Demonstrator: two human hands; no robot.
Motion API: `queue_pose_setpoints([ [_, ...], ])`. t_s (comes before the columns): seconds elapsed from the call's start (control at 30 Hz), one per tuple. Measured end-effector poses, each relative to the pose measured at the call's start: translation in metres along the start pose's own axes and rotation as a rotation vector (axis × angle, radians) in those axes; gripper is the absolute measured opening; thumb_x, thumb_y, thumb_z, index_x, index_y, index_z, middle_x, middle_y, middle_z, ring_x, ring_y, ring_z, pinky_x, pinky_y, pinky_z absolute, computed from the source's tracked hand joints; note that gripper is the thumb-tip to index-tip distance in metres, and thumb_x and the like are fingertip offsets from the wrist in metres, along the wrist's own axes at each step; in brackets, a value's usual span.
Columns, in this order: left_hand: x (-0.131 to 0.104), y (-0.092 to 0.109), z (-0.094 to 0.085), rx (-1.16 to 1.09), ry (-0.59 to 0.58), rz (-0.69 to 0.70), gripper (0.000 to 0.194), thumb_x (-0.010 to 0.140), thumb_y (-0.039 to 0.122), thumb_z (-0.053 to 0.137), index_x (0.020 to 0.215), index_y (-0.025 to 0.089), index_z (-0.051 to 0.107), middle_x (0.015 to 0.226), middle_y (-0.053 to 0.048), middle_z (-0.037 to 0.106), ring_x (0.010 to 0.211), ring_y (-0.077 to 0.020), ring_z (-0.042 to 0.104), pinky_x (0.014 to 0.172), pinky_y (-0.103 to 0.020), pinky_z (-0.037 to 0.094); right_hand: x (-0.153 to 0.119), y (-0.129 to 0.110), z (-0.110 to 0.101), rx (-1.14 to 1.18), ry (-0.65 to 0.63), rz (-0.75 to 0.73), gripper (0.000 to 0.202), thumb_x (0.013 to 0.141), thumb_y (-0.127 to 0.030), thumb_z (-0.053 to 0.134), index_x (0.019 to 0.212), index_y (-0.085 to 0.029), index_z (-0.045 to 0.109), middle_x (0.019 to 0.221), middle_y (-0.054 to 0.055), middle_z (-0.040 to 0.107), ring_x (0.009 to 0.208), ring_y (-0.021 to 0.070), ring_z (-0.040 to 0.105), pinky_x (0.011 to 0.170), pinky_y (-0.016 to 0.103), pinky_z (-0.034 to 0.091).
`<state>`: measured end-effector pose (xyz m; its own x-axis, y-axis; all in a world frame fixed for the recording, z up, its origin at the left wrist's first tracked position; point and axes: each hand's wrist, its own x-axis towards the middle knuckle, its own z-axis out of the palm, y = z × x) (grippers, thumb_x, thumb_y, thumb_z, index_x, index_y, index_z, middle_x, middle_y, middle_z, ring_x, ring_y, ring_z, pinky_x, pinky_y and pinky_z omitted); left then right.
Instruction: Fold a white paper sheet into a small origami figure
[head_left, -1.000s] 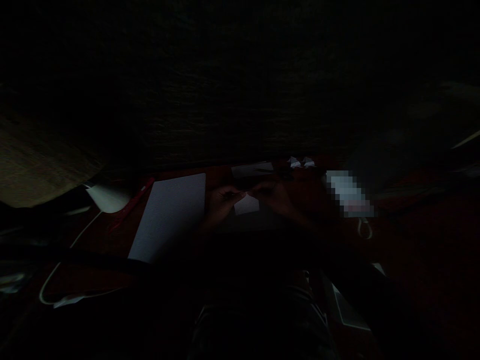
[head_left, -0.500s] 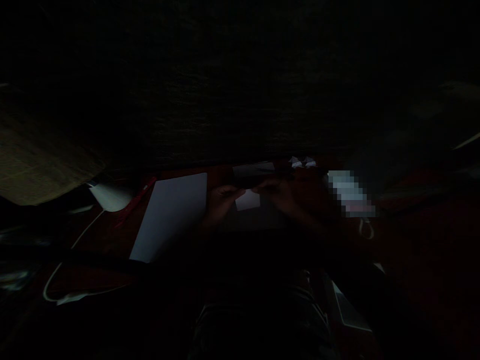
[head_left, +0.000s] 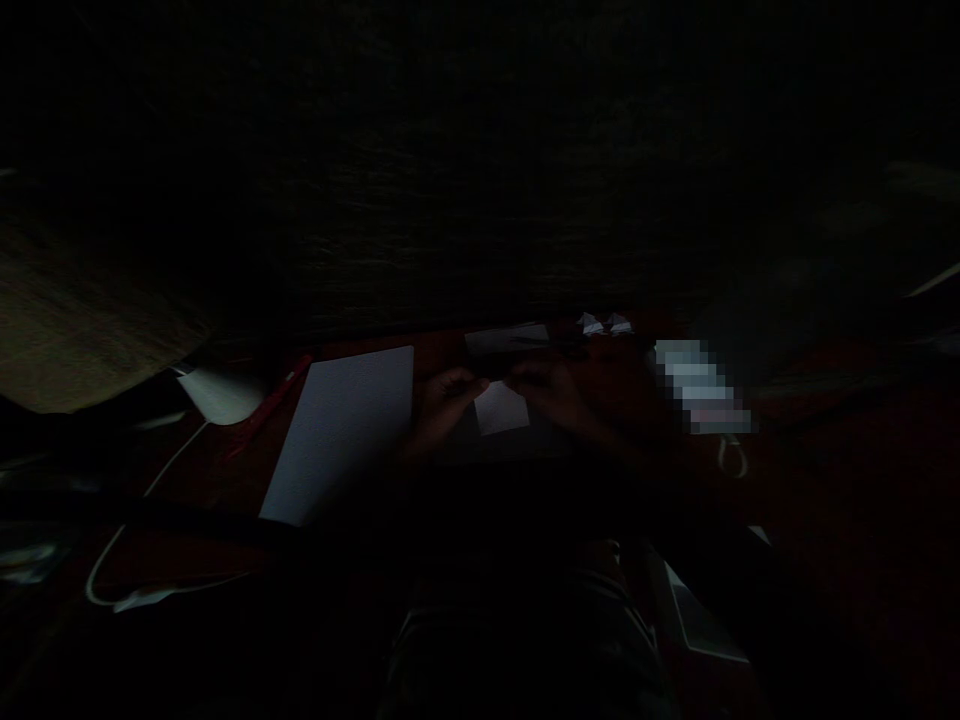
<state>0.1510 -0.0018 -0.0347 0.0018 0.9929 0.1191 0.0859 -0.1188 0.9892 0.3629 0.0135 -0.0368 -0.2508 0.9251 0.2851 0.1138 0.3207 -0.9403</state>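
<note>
In dim light, a small white piece of paper (head_left: 502, 409) hangs between my two hands over a dark flat sheet (head_left: 480, 448). My left hand (head_left: 445, 398) pinches its upper left edge between thumb and fingers. At the upper right edge, the fingertips of my right hand (head_left: 553, 392) are closed on the same paper. A large white sheet (head_left: 352, 420) lies just left of my left hand. Beyond my hands is a pale rectangular sheet (head_left: 495, 341), with a dark slim thing across it that I cannot make out.
Two small folded paper shapes (head_left: 604, 324) stand at the far edge of the reddish table (head_left: 622, 365). A blurred-out item (head_left: 697, 385) lies to the right. On the left are a white object with a cable (head_left: 225, 394) and a red strip-like thing (head_left: 274, 400).
The paper between my hands has shifted slightly right and toward me, and more of it shows. Both hands keep their pinch nearly in place.
</note>
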Motion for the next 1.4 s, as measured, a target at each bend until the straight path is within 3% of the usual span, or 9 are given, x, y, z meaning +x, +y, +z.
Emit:
queue_pose_setpoints([
  [0.17, 0.0, 0.002, 0.0, 0.039, -0.156, 0.061, 0.031, 0.071, 0.048, 0.088, 0.08, 0.021, 0.076, 0.087, -0.003, 0.078, 0.087, -0.0222, 0.071, 0.083, -0.033, 0.055, -0.002, 0.002, 0.002, -0.006, -0.068, 0.004, 0.021, 0.085, -0.043, 0.079, 0.085, -0.021, 0.081, 0.09, 0.005, 0.081, 0.085, 0.0223, 0.074, 0.079, 0.035, 0.057],
  [0.33, -0.002, 0.002, 0.001, 0.081, -0.192, 0.101, 0.026, 0.075, 0.045, 0.084, 0.077, 0.021, 0.075, 0.085, -0.003, 0.078, 0.087, -0.0226, 0.071, 0.084, -0.035, 0.056, -0.002, 0.002, 0.005, 0.007, -0.088, -0.006, 0.021, 0.082, -0.042, 0.08, 0.083, -0.022, 0.081, 0.086, 0.004, 0.08, 0.081, 0.0214, 0.073, 0.074, 0.033, 0.056],
  [0.57, 0.003, -0.002, -0.002, -0.021, -0.047, 0.002, 0.03, 0.068, 0.043, 0.088, 0.07, 0.021, 0.067, 0.074, 0.001, 0.069, 0.074, -0.0176, 0.064, 0.071, -0.029, 0.049, 0.003, -0.003, -0.001, 0.038, 0.02, 0.014, 0.024, 0.078, -0.045, 0.082, 0.074, -0.022, 0.077, 0.08, 0.003, 0.077, 0.078, 0.0204, 0.068, 0.073, 0.033, 0.054],
  [0.73, 0.005, -0.003, -0.003, -0.105, 0.004, -0.059, 0.03, 0.063, 0.04, 0.087, 0.067, 0.02, 0.066, 0.068, 0.002, 0.065, 0.066, -0.014, 0.058, 0.063, -0.026, 0.042, 0.005, -0.01, -0.005, 0.038, 0.089, 0.08, 0.039, 0.072, -0.06, 0.085, 0.07, -0.022, 0.075, 0.074, 0.002, 0.074, 0.072, 0.0196, 0.064, 0.07, 0.033, 0.052],
  [0.87, 0.006, 0.0, -0.005, -0.211, 0.031, -0.124, 0.029, 0.064, 0.039, 0.087, 0.068, 0.021, 0.065, 0.069, 0.0, 0.069, 0.062, -0.0149, 0.061, 0.06, -0.028, 0.046, 0.005, -0.012, -0.008, 0.02, 0.13, 0.124, 0.045, 0.072, -0.066, 0.084, 0.071, -0.022, 0.075, 0.076, 0.004, 0.074, 0.074, 0.021, 0.066, 0.07, 0.034, 0.051],
  [0.97, 0.01, 0.0, -0.008, -0.253, 0.052, -0.091, 0.032, 0.064, 0.04, 0.089, 0.068, 0.022, 0.063, 0.072, -0.002, 0.072, 0.064, -0.0172, 0.067, 0.063, -0.03, 0.052, 0.004, -0.013, -0.013, 0.022, 0.163, 0.169, 0.045, 0.072, -0.066, 0.084, 0.071, -0.022, 0.075, 0.074, 0.003, 0.073, 0.071, 0.0209, 0.066, 0.067, 0.033, 0.05],
  [1.13, 0.009, 0.0, -0.009, -0.176, -0.083, -0.042, 0.039, 0.073, 0.055, 0.089, 0.086, 0.021, 0.074, 0.089, -0.005, 0.079, 0.08, -0.0209, 0.075, 0.075, -0.033, 0.06, 0.003, -0.014, -0.015, 0.058, 0.171, 0.182, 0.049, 0.068, -0.07, 0.087, 0.068, -0.022, 0.075, 0.069, 0.003, 0.072, 0.066, 0.0191, 0.063, 0.061, 0.031, 0.048],
  [1.27, -0.001, 0.001, -0.002, -0.047, -0.221, -0.09, 0.047, 0.063, 0.05, 0.099, 0.094, 0.02, 0.08, 0.099, -0.007, 0.083, 0.093, -0.0265, 0.078, 0.082, -0.037, 0.062, 0.003, -0.014, -0.014, 0.061, 0.137, 0.174, 0.052, 0.067, -0.072, 0.089, 0.067, -0.021, 0.075, 0.067, 0.002, 0.071, 0.065, 0.0184, 0.063, 0.061, 0.031, 0.048],
  [1.4, -0.004, -0.001, 0.0, -0.001, -0.212, -0.122, 0.044, 0.065, 0.048, 0.099, 0.093, 0.018, 0.083, 0.097, -0.009, 0.084, 0.088, -0.0259, 0.078, 0.077, -0.037, 0.063, 0.002, -0.016, -0.013, 0.037, 0.122, 0.18, 0.054, 0.069, -0.074, 0.086, 0.066, -0.021, 0.073, 0.065, 0.002, 0.068, 0.063, 0.0182, 0.061, 0.06, 0.031, 0.046],
])
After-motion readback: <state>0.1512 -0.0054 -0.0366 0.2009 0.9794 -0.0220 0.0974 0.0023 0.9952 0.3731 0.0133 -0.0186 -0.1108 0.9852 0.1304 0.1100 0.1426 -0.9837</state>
